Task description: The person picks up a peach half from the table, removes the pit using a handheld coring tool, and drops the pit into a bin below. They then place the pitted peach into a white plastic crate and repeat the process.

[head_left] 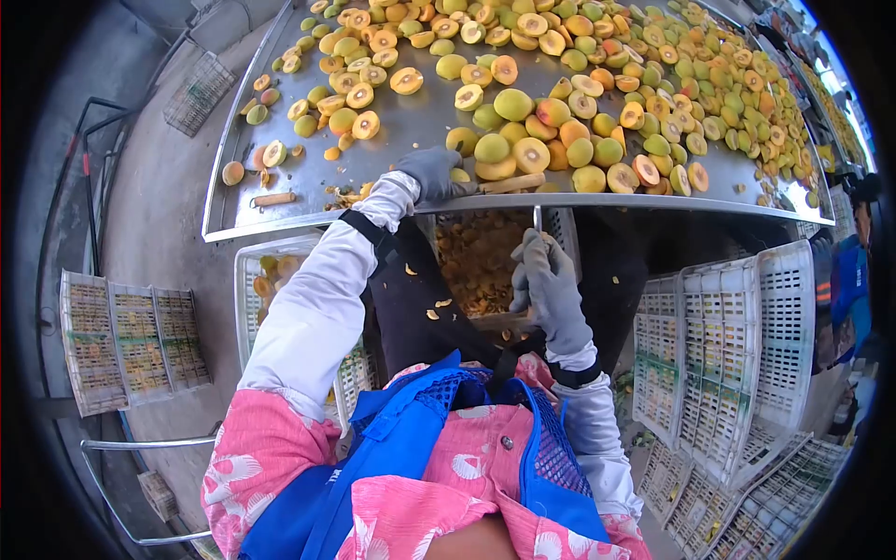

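Observation:
My left hand [434, 175], in a grey glove, rests over the near edge of the metal table [392, 154]. Its thumb and fingers close around a small yellow-green apricot [459, 175]. Right beside those fingertips lies a wooden handle [511, 184], and whole and halved apricots [511, 149] are heaped just beyond. Lower down, in front of the table edge, my gloved right hand [551, 280] is closed on a thin metal tool [538, 217] that points up toward the table. Most of this tool is hidden in the glove.
Another wooden handle [273, 199] lies at the table's left corner. Below the edge, between my legs, a crate of brown scraps [481, 257] stands. A white crate [247, 299] with apricots is under my left arm. Stacked plastic crates [719, 345] stand right, more crates [131, 341] left.

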A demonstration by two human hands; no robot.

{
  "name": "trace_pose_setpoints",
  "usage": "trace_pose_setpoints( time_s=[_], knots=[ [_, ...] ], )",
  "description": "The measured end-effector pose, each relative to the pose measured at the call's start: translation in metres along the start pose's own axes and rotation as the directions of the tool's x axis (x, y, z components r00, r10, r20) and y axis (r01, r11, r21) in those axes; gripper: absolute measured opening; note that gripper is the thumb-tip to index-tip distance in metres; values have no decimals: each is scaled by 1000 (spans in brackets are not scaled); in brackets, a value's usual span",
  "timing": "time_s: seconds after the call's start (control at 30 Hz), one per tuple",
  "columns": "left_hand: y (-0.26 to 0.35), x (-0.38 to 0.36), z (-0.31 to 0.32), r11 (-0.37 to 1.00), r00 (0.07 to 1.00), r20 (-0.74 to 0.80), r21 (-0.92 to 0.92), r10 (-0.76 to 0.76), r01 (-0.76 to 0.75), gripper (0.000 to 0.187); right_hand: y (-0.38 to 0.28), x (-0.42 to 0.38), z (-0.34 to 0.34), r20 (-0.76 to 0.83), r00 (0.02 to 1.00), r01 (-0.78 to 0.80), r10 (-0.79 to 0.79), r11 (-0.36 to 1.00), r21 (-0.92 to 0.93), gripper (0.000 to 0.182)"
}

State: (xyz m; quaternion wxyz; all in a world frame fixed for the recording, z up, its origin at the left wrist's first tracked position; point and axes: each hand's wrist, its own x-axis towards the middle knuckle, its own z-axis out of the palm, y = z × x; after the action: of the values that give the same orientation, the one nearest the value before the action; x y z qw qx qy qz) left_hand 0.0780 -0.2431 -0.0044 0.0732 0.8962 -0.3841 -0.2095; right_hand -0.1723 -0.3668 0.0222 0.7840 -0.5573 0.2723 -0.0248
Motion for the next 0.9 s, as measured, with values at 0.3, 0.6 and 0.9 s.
trace_pose_setpoints(
  time_s=[0.3,0.6,0.9],
  knots=[
    [-68,-6,39,246,901,81,-948,-425,201,44,7,4,9,59,998,-27,23,998,58,33],
    [-9,9,12,989,991,-122,-128,57,-72,53,19,9,7,89,994,-62,60,998,27,31],
    [-6,19,11,977,928,-344,99,-145,189,64,17,23,7,61,992,-119,115,990,76,29]
  ],
)
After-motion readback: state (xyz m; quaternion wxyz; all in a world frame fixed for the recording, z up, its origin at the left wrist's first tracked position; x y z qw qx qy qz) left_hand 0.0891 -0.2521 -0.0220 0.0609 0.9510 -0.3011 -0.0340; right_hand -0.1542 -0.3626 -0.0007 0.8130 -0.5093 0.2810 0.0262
